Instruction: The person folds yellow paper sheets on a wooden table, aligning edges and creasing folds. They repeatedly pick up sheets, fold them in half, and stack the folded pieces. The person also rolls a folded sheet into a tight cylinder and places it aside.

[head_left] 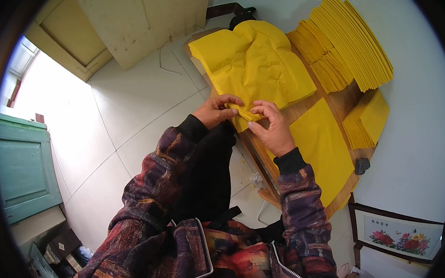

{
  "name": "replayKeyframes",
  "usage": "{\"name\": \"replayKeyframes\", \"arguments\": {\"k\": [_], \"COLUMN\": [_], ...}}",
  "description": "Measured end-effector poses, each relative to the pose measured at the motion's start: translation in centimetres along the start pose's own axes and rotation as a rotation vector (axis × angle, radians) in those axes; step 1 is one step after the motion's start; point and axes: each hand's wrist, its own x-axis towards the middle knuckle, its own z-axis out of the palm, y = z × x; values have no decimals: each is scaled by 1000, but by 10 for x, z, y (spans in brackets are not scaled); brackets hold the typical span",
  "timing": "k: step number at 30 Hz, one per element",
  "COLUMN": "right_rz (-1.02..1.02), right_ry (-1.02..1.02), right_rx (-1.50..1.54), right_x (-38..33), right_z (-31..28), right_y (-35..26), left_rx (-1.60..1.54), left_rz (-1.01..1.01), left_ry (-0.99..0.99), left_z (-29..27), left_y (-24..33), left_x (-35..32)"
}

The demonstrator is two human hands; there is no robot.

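A large, creased yellow sheet (259,60), paper or thin cloth, lies over the far part of a wooden table (302,103). At its near edge, my left hand (217,110) pinches a narrow folded strip between thumb and fingers. My right hand (273,127) grips the same strip just to the right, thumb below and fingertips above. The two hands are close together at the table's left edge. Right of my right hand, a flat yellow sheet (320,144) rests on the tabletop, partly covered by my sleeve.
Stacks of folded yellow sheets stand along the wall: a tall stack (353,42), a lower bundle (320,53) and a small pile (367,119). A dark grey lump (362,166) sits at the table's right edge. A framed flower picture (398,234) and a green cabinet (25,166) flank the space.
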Motion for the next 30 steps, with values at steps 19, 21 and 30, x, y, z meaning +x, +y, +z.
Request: {"name": "replayKeyframes", "arguments": {"k": [19, 21, 30], "right_rz": [-104, -173, 144], "right_ry": [362, 313, 1232], "right_rx": [-223, -202, -276], "right_x": [0, -6, -143], "right_z": [29, 23, -212], "right_y": [19, 22, 157], "left_rx": [136, 78, 9], "left_rz": [-77, -14, -12], "left_ry": [-62, -60, 5], "left_z": [-10, -8, -16], "left_y": [2, -1, -13], "left_x": [-4, -2, -2]}}
